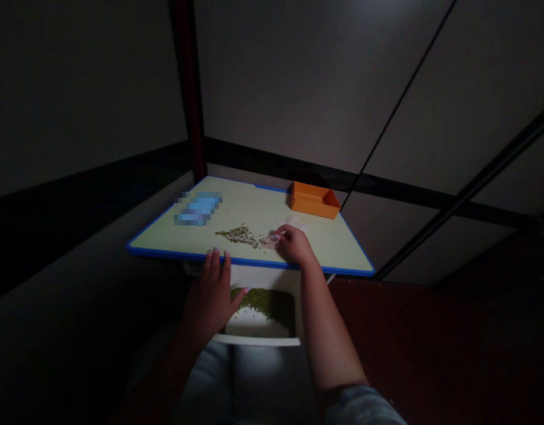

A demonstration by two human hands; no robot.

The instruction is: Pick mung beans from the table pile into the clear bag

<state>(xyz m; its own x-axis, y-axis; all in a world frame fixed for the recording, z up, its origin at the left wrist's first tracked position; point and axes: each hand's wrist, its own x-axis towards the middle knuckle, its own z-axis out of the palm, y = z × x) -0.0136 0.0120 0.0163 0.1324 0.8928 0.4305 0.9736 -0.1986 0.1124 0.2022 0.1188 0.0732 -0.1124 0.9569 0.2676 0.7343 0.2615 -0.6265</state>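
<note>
My left hand (212, 295) has its fingers stretched out, with the fingertips on the blue front edge of the small table (165, 236). Its thumb reaches over a white drawer or tray (265, 341) below the tabletop. Small green beans or grains (263, 301) lie in that tray. On the tabletop, my right hand (293, 243) has its thumb and fingers pinched together; whatever may be between them is too small to name. Just left of those fingertips is a pinkish patch (268, 241), beside a spread pile of green and pale grains (240, 234).
An orange open box (315, 200) stands at the table's back right corner. A blurred blue flat item (199, 208) lies at the left. Pale thin material (293, 223) sits behind my right hand. Panelled walls (298, 88) rise behind the table.
</note>
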